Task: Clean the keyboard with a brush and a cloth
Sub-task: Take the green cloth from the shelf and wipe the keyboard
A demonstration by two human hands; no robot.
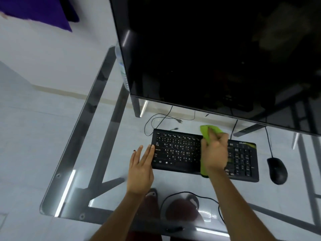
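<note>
The right hand (215, 153) had its grip closed on the green cloth (206, 134), pressed mid-keyboard (175, 150) on the glass bench (97, 153). The left hand (141, 169) lay flat and open at the keyboard's left edge. Mouse (277, 170) right of the grip; monitor (217, 54) loomed beyond, hiding the bench's back. No brush visible.

The keyboard (182, 152) is black with white legends on its keys, and carries a green patch at its upper right corner; the cloth (205, 134) over its middle is bright lime green; the mouse (277, 170) at right of frame is plain black; the monitor (217, 54) is glossy black; fabric (43, 11) at upper left is deep purple.
</note>
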